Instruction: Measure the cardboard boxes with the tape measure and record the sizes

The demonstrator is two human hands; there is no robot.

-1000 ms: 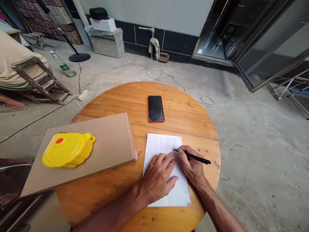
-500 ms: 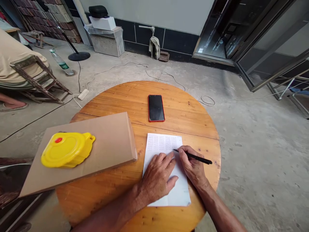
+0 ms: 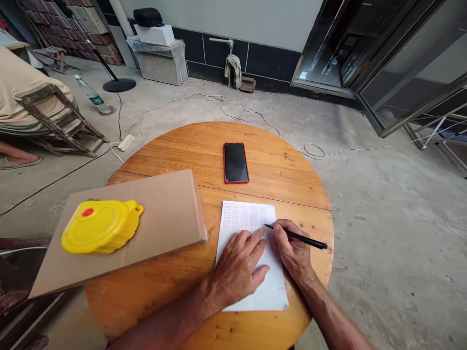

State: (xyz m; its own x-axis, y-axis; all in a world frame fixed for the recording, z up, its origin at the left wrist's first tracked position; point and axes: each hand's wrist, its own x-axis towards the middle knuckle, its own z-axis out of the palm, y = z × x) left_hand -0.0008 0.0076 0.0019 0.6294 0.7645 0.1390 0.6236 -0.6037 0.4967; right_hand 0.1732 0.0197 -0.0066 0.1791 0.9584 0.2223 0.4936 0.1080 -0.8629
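A white sheet of paper (image 3: 268,287) lies on the round wooden table (image 3: 288,175), with rows of small handwritten characters across its upper part. My left hand (image 3: 239,265) rests flat on the paper, fingers forward and thumb spread to the right. Pinched in my right hand (image 3: 294,250) is a black pen (image 3: 304,238), its tip at the paper near the right end of the lowest rows. The pen's back end points to the right, past the hand. Whether the tip touches the paper, I cannot tell.
A cardboard box (image 3: 160,209) on the table's left bears a yellow plastic case (image 3: 100,228) with a red button. Beyond the paper lies a red-edged phone (image 3: 235,163). A seated person (image 3: 29,97), a water bottle (image 3: 93,95) and cables are on the left.
My right hand and the pen have shifted slightly to the right, and the pen's back end sits a little further out. My left hand and the paper have stayed in place.
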